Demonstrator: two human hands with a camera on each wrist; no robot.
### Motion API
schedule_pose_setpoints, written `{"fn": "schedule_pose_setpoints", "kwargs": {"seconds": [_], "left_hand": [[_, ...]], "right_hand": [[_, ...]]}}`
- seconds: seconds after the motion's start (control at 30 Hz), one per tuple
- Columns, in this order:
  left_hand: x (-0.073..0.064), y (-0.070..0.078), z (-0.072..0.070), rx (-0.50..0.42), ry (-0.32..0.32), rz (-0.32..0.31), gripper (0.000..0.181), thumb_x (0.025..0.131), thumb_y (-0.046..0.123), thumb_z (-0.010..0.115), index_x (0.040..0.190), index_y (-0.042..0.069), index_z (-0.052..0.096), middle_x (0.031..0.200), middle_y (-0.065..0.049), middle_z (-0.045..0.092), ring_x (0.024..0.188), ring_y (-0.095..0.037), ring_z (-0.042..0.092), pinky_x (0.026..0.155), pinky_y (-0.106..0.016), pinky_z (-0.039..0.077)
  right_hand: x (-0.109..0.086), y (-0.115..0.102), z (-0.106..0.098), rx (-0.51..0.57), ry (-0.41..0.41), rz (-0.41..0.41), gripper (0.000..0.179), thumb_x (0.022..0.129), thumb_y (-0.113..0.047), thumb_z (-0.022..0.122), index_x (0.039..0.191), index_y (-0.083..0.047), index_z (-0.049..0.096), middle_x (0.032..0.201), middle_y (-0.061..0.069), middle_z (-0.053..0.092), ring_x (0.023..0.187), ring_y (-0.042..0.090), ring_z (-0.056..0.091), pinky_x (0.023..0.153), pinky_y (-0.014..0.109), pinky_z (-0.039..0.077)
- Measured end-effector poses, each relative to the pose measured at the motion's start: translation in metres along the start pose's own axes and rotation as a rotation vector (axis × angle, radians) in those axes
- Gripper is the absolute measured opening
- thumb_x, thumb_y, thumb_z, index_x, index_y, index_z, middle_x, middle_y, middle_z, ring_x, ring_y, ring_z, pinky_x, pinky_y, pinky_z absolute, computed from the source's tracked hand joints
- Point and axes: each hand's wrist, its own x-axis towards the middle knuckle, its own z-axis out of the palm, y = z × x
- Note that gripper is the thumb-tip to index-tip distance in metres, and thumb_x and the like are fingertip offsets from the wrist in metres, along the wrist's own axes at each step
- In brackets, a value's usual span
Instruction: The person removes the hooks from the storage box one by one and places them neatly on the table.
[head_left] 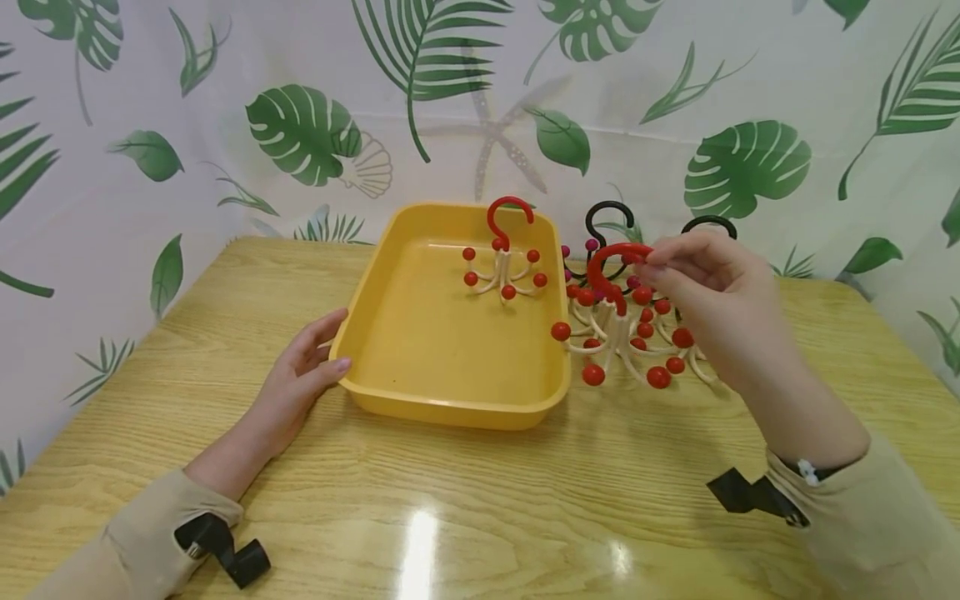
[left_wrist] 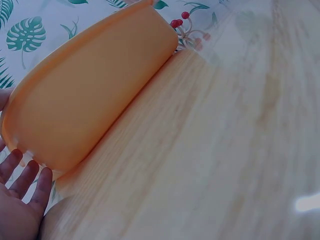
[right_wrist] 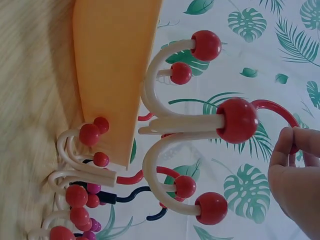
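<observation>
My right hand [head_left: 731,308] pinches the red hook of a hanger [head_left: 617,333] between thumb and fingers. The hanger has several curved cream arms tipped with red balls and hangs just right of a yellow tray [head_left: 450,410]. In the right wrist view the held hanger [right_wrist: 237,120] is clear of the table. Against the tray's near left corner rests my left hand [head_left: 296,379], thumb at the rim, with fairly straight fingers [left_wrist: 37,192] along the outer wall. Another red-hooked hanger [head_left: 503,267] stands inside the tray, toward its back right.
More hangers crowd the table right of the tray, partly hidden behind the held one and my hand. Two show black hooks, one [head_left: 609,205] with magenta balls below and another [head_left: 708,220] farther right. A leaf-patterned sheet [head_left: 465,179] hangs behind the wooden table [head_left: 337,492].
</observation>
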Motion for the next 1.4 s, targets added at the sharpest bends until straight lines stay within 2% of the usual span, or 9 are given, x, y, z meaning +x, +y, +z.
{"fn": "schedule_pose_setpoints", "kwargs": {"seconds": [0.13,0.23,0.33,0.43,0.57,0.8,1.0,1.23,1.4], "left_hand": [[0.0,0.001,0.001,-0.001,-0.003,0.004,0.059,0.096,0.008,0.054,0.149,0.01,0.03,0.143,-0.01,0.032,0.119,-0.025,0.042,0.09,-0.022,0.045],[-0.001,0.002,0.001,-0.005,-0.004,0.008,0.059,0.096,0.008,0.054,0.149,0.009,0.03,0.142,-0.01,0.032,0.119,-0.025,0.042,0.09,-0.023,0.045],[-0.002,0.003,0.002,-0.011,-0.002,0.007,0.058,0.096,0.007,0.053,0.149,0.008,0.03,0.141,-0.01,0.033,0.119,-0.025,0.043,0.09,-0.023,0.045],[-0.001,0.003,0.002,-0.013,-0.002,0.004,0.058,0.095,0.007,0.053,0.149,0.008,0.03,0.141,-0.011,0.032,0.119,-0.025,0.042,0.09,-0.023,0.045],[-0.001,0.002,0.002,-0.013,-0.003,0.001,0.058,0.095,0.007,0.054,0.149,0.009,0.03,0.142,-0.01,0.032,0.119,-0.026,0.042,0.09,-0.023,0.045],[0.0,0.001,0.001,-0.019,-0.005,0.008,0.059,0.095,0.007,0.054,0.149,0.009,0.03,0.142,-0.009,0.033,0.119,-0.027,0.042,0.09,-0.023,0.045],[-0.001,0.003,0.003,-0.025,-0.003,0.009,0.058,0.095,0.006,0.054,0.148,0.008,0.031,0.14,-0.01,0.033,0.118,-0.026,0.043,0.089,-0.024,0.045],[-0.001,0.002,0.002,-0.032,-0.009,0.018,0.058,0.095,0.006,0.053,0.148,0.009,0.031,0.139,-0.009,0.034,0.117,-0.025,0.044,0.089,-0.024,0.046],[0.0,0.001,0.0,-0.03,-0.015,0.018,0.058,0.096,0.007,0.054,0.149,0.009,0.03,0.14,-0.009,0.033,0.118,-0.025,0.043,0.089,-0.024,0.046]], "right_hand": [[-0.006,0.002,-0.006,0.034,0.003,-0.034,0.015,0.088,0.001,0.065,0.103,0.003,0.063,0.101,0.01,0.062,0.094,0.017,0.064,0.081,0.02,0.05],[-0.011,0.002,-0.009,0.007,0.004,-0.025,0.023,0.087,0.0,0.067,0.109,0.001,0.062,0.101,0.009,0.062,0.092,0.017,0.062,0.078,0.018,0.05],[-0.015,0.001,-0.011,-0.099,0.0,0.001,0.031,0.087,-0.005,0.069,0.117,-0.003,0.061,0.104,0.009,0.06,0.091,0.017,0.06,0.076,0.016,0.049],[-0.018,0.002,-0.014,-0.259,-0.008,0.033,0.037,0.089,-0.011,0.068,0.125,-0.009,0.061,0.107,0.007,0.059,0.092,0.016,0.059,0.075,0.015,0.049],[-0.02,0.006,-0.017,-0.404,-0.026,0.072,0.035,0.091,-0.019,0.065,0.125,-0.011,0.062,0.108,-0.001,0.065,0.093,0.011,0.06,0.075,0.015,0.049],[-0.02,0.011,-0.025,-0.313,-0.053,0.026,0.025,0.091,-0.008,0.065,0.116,-0.009,0.068,0.099,-0.005,0.069,0.082,0.008,0.062,0.066,0.014,0.048],[-0.022,0.015,-0.031,-0.318,-0.038,0.019,0.023,0.092,-0.008,0.064,0.114,-0.007,0.068,0.099,-0.004,0.068,0.083,0.008,0.062,0.067,0.015,0.048],[-0.023,0.024,-0.032,-0.436,-0.022,0.111,0.026,0.092,-0.022,0.064,0.117,-0.012,0.066,0.101,-0.005,0.064,0.084,0.009,0.058,0.066,0.015,0.046],[-0.023,0.029,-0.027,-0.444,-0.046,0.138,0.027,0.093,-0.025,0.063,0.117,-0.013,0.064,0.099,-0.003,0.062,0.086,0.014,0.057,0.07,0.016,0.048]]}}
